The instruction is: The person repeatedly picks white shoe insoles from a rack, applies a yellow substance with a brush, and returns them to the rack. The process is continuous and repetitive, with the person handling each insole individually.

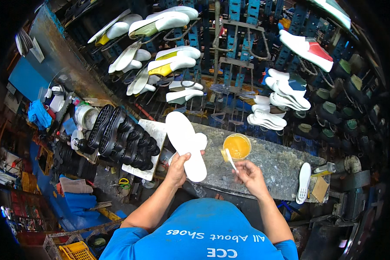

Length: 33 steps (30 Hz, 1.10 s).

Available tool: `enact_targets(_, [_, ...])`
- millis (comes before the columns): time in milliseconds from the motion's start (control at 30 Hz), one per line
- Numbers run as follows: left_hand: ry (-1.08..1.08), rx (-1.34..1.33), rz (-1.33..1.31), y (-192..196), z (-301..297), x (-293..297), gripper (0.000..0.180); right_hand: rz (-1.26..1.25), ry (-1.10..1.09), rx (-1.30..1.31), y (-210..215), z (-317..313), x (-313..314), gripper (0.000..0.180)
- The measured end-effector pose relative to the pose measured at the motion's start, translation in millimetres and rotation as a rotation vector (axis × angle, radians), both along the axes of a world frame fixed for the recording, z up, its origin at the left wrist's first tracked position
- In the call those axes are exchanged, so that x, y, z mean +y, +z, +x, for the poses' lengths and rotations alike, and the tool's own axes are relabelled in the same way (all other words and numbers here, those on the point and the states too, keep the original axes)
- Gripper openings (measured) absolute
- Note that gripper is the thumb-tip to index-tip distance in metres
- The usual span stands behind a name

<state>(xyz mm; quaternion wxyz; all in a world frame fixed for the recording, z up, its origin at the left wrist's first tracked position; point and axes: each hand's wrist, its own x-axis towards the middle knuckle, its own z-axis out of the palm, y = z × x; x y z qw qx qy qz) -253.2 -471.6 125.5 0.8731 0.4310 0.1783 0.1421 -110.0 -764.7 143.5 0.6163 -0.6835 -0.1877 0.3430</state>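
Observation:
My left hand (pixel 177 170) grips a white shoe upper on its last (pixel 187 145), its pale flat underside facing up, over the near left part of the bench. Part of a second white piece shows behind its right edge; I cannot tell whether it is the same shoe. In the fingers of my right hand (pixel 249 176) is the white handle of a glue brush (pixel 232 161). The brush's yellowish head is at the near left rim of a round tub (pixel 246 151) of amber glue. Farther right, a white shoe sole (pixel 303 182) lies on the bench.
The worn grey workbench (pixel 273 164) spans the space before me. Black soles (pixel 110 130) crowd a white board at the left. Beyond the bench, a blue metal rack (pixel 233 41) carries white shoes (pixel 172 60). Scissors (pixel 124 183) with yellow-green handles lie low left.

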Motion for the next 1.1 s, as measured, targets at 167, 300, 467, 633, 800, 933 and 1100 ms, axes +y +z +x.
enact_targets(167, [-0.046, -0.156, 0.116, 40.0, 18.3, -42.7, 0.067, 0.148, -0.082, -0.649, 90.0, 10.9, 36.4, 0.027])
enact_targets(300, [-0.052, -0.192, 0.504, 63.2, 16.5, -44.2, 0.076, 0.152, -0.077, -0.891, 136.5, 10.6, 52.7, 0.028])
enact_targets(467, [-0.110, -0.330, 0.639, 76.3, 6.5, -42.8, 0.079, 0.092, -0.113, -1.172, 152.5, 8.7, 73.9, 0.028])
enact_targets(633, [-0.101, -0.309, 0.696, 89.1, -0.8, -34.8, 0.077, 0.024, -0.112, -1.390, 145.3, 41.3, 91.3, 0.032])
enact_targets(800, [0.029, -0.227, 0.816, 89.6, 0.3, -15.7, 0.070, -0.170, 0.110, -1.346, 141.5, 17.8, 71.0, 0.032])
enact_targets(933, [0.134, -0.078, 0.713, 80.4, 10.1, 0.5, 0.071, -0.330, 0.447, -1.287, 146.1, -23.4, 47.4, 0.037])
enact_targets(1100, [0.049, -0.078, 0.873, 82.1, 33.8, -4.1, 0.080, -0.184, 0.083, -1.309, 149.1, 17.4, 68.3, 0.041])
